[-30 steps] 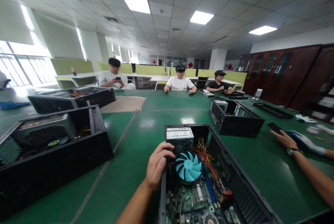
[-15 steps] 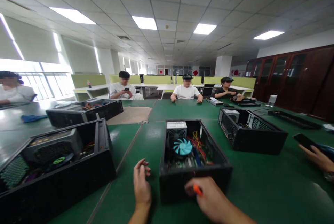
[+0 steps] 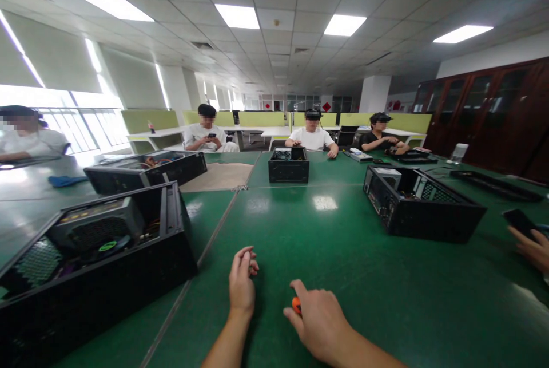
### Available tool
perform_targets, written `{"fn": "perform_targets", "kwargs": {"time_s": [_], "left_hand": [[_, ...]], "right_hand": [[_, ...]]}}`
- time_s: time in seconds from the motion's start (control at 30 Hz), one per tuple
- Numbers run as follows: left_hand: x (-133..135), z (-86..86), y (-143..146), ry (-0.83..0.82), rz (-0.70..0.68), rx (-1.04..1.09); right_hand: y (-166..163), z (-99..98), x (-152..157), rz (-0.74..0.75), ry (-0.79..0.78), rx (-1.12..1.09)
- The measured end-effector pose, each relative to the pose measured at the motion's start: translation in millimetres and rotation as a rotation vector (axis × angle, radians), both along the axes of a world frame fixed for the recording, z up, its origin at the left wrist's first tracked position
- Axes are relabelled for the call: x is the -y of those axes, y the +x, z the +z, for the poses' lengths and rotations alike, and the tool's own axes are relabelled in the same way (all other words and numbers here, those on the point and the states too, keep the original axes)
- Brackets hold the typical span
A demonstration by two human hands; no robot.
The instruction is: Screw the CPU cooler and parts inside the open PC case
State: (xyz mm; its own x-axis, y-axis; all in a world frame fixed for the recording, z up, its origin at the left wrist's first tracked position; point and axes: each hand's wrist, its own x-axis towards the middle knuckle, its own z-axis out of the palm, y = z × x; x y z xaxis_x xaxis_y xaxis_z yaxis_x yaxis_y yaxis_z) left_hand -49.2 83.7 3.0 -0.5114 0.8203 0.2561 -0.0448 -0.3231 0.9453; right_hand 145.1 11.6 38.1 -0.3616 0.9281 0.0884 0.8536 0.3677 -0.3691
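Note:
My left hand rests over the green table with its fingers loosely curled and apart, and I see nothing held in it. Just to its right, my right hand has thumb and index finger stretched forward around a small orange object; most of that object is hidden, so its kind does not show. Far ahead of both hands, an open black computer case stands on the table in front of a person in white, whose one hand is at its top. A second open computer case lies to the left of my left hand.
Another open computer case stands at the right, one more at the back left. A person's hand at the right edge holds a phone. Blue cloth and a beige mat lie on the green table.
The computer case that stood right before my hands is now at the far side by the person in white. My right hand has moved left, nearer my left hand, keeping the orange object.

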Motion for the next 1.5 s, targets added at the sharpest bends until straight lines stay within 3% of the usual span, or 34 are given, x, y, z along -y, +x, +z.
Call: {"fn": "perform_targets", "kwargs": {"time_s": [0.17,0.47,0.93,1.5], "left_hand": [[-0.6,1.7,0.0,-0.033,-0.05,-0.014],[-6.0,-2.9,-6.3,-0.113,-0.118,-0.091],[-2.6,2.9,-2.9,-0.17,-0.127,-0.219],[-3.4,-3.1,-5.7,-0.184,-0.172,-0.348]], "right_hand": [[11.5,-17.6,8.2,0.027,-0.145,0.057],[32.3,-9.0,-5.6,0.093,-0.2,-0.114],[34.7,-13.5,-6.8,0.114,-0.197,-0.163],[34.4,-21.7,-8.2,0.125,-0.197,-0.151]]}}
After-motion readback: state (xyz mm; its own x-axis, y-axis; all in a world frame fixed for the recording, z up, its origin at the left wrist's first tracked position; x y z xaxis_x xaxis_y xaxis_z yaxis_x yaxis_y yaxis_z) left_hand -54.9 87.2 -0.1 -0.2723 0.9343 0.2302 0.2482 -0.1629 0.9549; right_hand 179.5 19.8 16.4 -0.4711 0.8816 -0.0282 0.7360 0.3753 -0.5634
